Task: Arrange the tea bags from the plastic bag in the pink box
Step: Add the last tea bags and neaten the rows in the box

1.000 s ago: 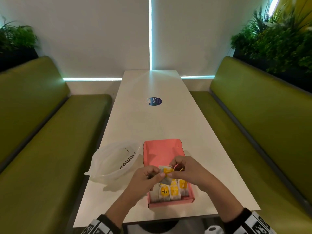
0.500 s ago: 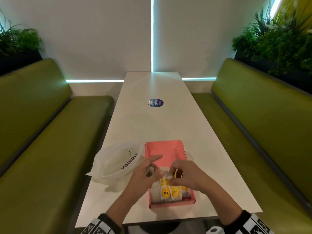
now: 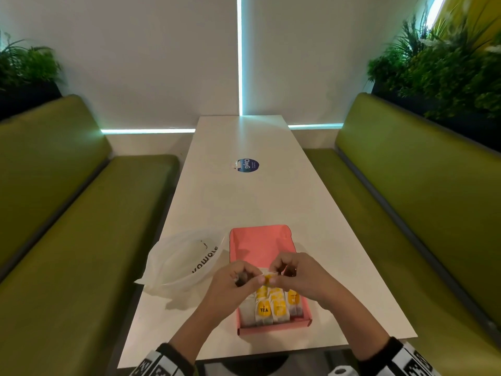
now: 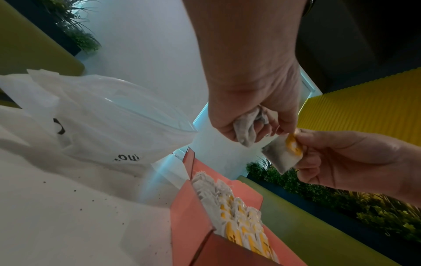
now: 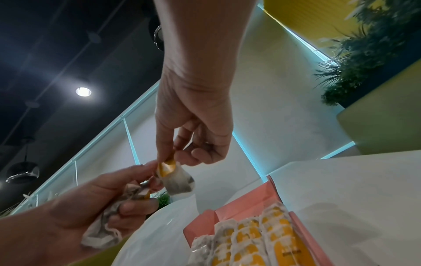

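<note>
Pinching one tea bag point(image 4: 283, 155) together, left hand point(image 3: 233, 287) clutching others, right hand point(image 3: 298, 278) curled

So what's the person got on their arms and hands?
Both hands, left hand and right hand, are bare: no gloves. Each forearm ends in a black cuff with a white band printed with black square code markings. No rings show clearly.
</note>
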Motion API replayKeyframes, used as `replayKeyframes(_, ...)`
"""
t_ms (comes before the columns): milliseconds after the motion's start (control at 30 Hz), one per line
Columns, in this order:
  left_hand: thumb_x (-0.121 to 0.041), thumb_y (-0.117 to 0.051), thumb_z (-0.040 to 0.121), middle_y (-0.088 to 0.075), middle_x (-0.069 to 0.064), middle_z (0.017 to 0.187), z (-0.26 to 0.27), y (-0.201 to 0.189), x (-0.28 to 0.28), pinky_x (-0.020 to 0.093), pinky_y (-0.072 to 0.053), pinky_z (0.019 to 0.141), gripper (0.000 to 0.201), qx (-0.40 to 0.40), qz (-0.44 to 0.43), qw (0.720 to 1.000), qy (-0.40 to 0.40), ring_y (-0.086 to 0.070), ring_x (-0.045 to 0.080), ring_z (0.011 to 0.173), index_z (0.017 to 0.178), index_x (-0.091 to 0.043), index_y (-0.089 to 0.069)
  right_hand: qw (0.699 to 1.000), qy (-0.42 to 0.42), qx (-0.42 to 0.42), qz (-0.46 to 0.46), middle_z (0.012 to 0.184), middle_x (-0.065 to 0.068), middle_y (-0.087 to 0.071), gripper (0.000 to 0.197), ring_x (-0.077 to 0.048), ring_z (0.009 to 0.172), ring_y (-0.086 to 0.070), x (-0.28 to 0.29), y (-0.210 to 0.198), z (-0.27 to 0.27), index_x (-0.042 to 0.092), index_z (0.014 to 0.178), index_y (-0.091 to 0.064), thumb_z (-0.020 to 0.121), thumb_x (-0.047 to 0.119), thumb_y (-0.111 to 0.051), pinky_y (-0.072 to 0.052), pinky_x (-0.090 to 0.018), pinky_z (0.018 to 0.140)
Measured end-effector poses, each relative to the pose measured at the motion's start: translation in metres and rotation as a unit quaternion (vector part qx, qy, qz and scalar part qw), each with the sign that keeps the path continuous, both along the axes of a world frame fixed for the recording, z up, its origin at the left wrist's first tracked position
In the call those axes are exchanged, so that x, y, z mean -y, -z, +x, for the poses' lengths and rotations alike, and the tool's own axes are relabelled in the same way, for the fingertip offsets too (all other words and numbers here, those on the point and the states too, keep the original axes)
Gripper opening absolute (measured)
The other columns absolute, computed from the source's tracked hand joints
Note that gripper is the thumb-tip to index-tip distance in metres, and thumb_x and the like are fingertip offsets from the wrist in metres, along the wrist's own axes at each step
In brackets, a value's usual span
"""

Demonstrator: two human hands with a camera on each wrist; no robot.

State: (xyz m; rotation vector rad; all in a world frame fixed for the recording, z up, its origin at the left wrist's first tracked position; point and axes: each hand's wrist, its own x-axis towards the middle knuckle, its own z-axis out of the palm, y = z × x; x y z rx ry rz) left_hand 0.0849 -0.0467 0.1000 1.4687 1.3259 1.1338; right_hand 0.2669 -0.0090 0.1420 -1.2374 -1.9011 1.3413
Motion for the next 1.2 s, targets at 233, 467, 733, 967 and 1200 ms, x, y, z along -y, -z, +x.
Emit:
replayKeyframes(233,-0.030,-0.064,0.082,-0.059,0.013,0.091,0.000,-0.001,-0.001,0.021,-0.046,0.057,0.024,0.061,0.001,0.998,-0.007,-0.048,0.013,0.064,0.106,-0.028,-0.063,0.998,-0.046,0.046,-0.007,0.068,0.006,-0.061,0.024,-0.008,0.058,-0.056,0.006,-0.005,-0.001,0.024,0.075,-0.062,0.074,0.004,-0.075,-0.049,-0.019,0.058)
replayKeyframes(467,-0.041,-0.057,0.080,-0.056,0.004,0.092,-0.001,0.002,-0.002,0.017,-0.039,0.048,0.029,0.069,-0.004,0.998,0.001,-0.044,0.009,0.053,0.104,-0.028,-0.067,0.995,0.030,0.088,0.041,0.068,0.008,-0.060,0.017,-0.008,0.056,-0.058,0.000,0.006,-0.002,0.021,0.072,-0.061,0.077,0.010,-0.073,-0.046,-0.013,0.057)
replayKeyframes(733,-0.032,-0.073,0.074,-0.056,-0.012,0.075,0.000,0.006,-0.001,0.016,-0.041,0.060,0.008,-0.002,0.007,0.999,0.046,-0.046,0.001,0.059,0.071,-0.028,-0.068,0.999,0.042,-0.017,-0.024,0.065,0.003,-0.058,0.027,-0.012,0.044,-0.051,0.005,0.002,-0.005,0.012,0.079,-0.059,0.066,0.009,-0.083,-0.045,-0.023,0.049)
replayKeyframes(967,-0.029,-0.069,0.079,-0.051,-0.007,0.065,-0.002,0.005,-0.003,0.016,-0.038,0.055,0.016,0.025,0.004,1.000,0.017,-0.044,0.004,0.057,0.066,-0.020,-0.065,1.000,0.014,-0.011,-0.021,0.090,0.002,-0.063,0.018,-0.009,0.066,-0.053,0.003,0.007,-0.001,0.018,0.084,-0.065,0.074,0.010,-0.077,-0.048,-0.017,0.062)
replayKeyframes(1200,-0.013,-0.066,0.085,-0.053,-0.010,0.055,0.001,0.001,-0.004,0.014,-0.037,0.051,0.010,0.056,0.002,0.998,-0.029,-0.044,0.004,0.052,0.077,-0.017,-0.068,0.999,0.000,-0.024,-0.035,0.062,0.005,-0.059,0.010,-0.010,0.049,-0.053,0.002,0.006,-0.001,0.013,0.079,-0.059,0.084,0.008,-0.066,-0.044,-0.023,0.056)
